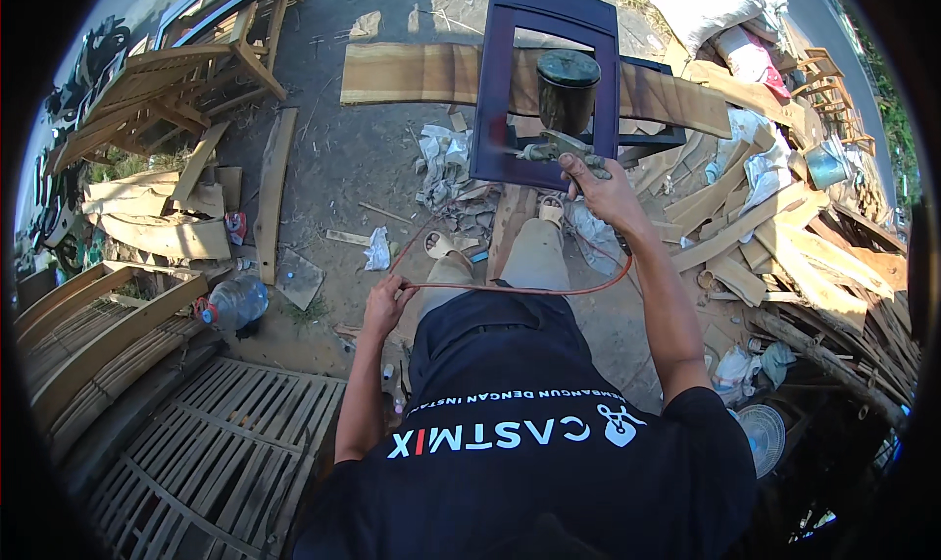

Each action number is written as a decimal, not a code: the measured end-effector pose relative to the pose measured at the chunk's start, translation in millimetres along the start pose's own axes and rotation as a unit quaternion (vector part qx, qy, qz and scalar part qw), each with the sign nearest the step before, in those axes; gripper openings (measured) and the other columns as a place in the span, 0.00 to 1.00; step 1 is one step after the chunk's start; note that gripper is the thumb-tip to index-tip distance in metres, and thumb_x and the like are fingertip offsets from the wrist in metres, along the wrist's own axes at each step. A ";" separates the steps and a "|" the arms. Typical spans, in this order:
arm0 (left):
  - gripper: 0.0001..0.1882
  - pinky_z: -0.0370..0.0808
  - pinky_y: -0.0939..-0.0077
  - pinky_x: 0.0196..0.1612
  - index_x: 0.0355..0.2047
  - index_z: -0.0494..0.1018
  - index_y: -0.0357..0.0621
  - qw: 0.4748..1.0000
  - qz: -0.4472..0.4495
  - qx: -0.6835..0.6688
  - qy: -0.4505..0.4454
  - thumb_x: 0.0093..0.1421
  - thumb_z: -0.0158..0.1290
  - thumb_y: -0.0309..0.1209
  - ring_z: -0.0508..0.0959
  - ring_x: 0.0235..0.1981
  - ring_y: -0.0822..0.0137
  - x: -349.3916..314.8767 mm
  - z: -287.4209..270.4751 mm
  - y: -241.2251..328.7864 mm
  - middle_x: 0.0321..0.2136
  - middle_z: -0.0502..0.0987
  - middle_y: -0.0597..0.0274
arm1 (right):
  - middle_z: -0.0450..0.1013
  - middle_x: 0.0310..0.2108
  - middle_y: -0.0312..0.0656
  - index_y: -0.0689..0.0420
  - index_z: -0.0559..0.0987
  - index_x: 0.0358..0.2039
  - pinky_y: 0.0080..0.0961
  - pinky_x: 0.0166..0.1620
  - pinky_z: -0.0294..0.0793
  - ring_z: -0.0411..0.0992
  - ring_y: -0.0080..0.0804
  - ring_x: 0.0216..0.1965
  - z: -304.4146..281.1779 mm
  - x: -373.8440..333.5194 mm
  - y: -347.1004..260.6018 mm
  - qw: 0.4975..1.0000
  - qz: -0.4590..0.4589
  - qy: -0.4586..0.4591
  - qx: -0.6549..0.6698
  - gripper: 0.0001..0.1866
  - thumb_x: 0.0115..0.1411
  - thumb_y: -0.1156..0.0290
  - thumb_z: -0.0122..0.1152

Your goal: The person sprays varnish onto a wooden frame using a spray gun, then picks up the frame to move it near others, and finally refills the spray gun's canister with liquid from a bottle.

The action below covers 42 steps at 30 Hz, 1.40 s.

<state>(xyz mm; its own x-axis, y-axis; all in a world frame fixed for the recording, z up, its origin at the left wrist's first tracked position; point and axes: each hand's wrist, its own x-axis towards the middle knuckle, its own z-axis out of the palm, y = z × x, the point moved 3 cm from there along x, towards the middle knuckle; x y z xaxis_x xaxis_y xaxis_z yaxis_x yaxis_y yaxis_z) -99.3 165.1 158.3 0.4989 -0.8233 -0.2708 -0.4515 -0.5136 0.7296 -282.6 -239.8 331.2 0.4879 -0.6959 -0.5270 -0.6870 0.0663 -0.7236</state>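
Apparent spraying: right fingers (576, 170) clasp metal spray gun (574, 149), dark-purple rectangular frame (559, 9) beyond; left fingers (396, 285) pinch thin reddish hose (510, 290); even sweep required.

"What sort of place is this?"

"An open-air woodworking yard, I'd say. The floor is sunlit bare dirt (333, 183), and greenery (900, 134) shows past the right edge."

"Why woodworking?"

"Sawn offcuts (809, 251) lie heaped along the right, and a long, wide plank (407, 74) stretches across the far side. There's wooden furniture framework (176, 95) at upper left, too."

"Could it just be a lumber store?"

"Finishing gear points to a workshop: a spray gun (569, 99) with a cup, a reddish hose (534, 292), and a dark, glossy rectangular frame (493, 95)."
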 end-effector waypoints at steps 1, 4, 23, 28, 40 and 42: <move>0.10 0.77 0.56 0.39 0.35 0.79 0.41 1.000 0.011 0.004 -0.009 0.60 0.64 0.34 0.82 0.37 0.49 3.8 -4.6 -4.3 0.32 0.81 0.53 | 0.77 0.22 0.37 0.60 0.82 0.31 0.29 0.42 0.73 0.74 0.25 0.31 4.8 -10.7 4.8 1.000 0.006 -0.002 0.025 0.37 0.56 0.31 0.67; 0.10 0.77 0.56 0.39 0.34 0.79 0.41 0.999 0.032 0.009 -0.042 0.59 0.65 0.34 0.82 0.37 0.49 14.4 -13.7 -4.4 0.32 0.81 0.53 | 0.78 0.24 0.39 0.63 0.82 0.33 0.27 0.38 0.74 0.74 0.24 0.28 5.3 -37.9 10.8 1.000 0.010 -0.004 0.007 0.36 0.57 0.35 0.69; 0.11 0.77 0.61 0.35 0.36 0.79 0.36 0.999 0.005 0.007 -0.037 0.63 0.63 0.34 0.84 0.31 0.52 21.6 -23.3 23.4 0.28 0.82 0.50 | 0.76 0.18 0.36 0.59 0.84 0.28 0.27 0.32 0.72 0.74 0.25 0.24 -46.5 133.0 -38.8 0.976 -0.110 0.184 0.034 0.37 0.60 0.30 0.61; 0.13 0.76 0.58 0.35 0.35 0.80 0.39 0.996 -0.044 0.034 -0.065 0.64 0.62 0.38 0.82 0.30 0.49 24.2 -22.3 27.4 0.28 0.81 0.48 | 0.78 0.20 0.39 0.59 0.85 0.30 0.32 0.36 0.75 0.78 0.30 0.27 -46.2 151.8 -58.0 0.955 -0.139 0.260 -0.024 0.36 0.60 0.31 0.61; 0.15 0.76 0.57 0.34 0.37 0.81 0.41 0.995 -0.059 0.048 -0.071 0.65 0.61 0.42 0.83 0.29 0.46 42.8 -51.2 5.0 0.28 0.82 0.46 | 0.81 0.32 0.61 0.61 0.84 0.43 0.47 0.43 0.78 0.80 0.62 0.39 -36.4 126.0 -33.5 0.949 -0.106 0.297 0.009 0.33 0.64 0.38 0.61; 0.15 0.76 0.56 0.33 0.37 0.81 0.41 0.993 -0.042 0.070 -0.080 0.65 0.61 0.42 0.82 0.30 0.45 55.3 -57.9 0.4 0.28 0.81 0.45 | 0.80 0.31 0.61 0.61 0.84 0.42 0.48 0.42 0.77 0.80 0.62 0.39 -43.4 117.2 -21.3 0.933 -0.089 0.350 -0.001 0.32 0.64 0.38 0.60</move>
<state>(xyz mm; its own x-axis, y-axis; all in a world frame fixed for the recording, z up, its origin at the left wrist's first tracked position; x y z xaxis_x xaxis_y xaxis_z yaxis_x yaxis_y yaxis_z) -29.0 133.3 180.0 0.4197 -0.7982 -0.4320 -0.5175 -0.6015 0.6086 -234.1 -353.8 304.2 0.1237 -0.9921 0.0220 -0.6303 -0.0957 -0.7705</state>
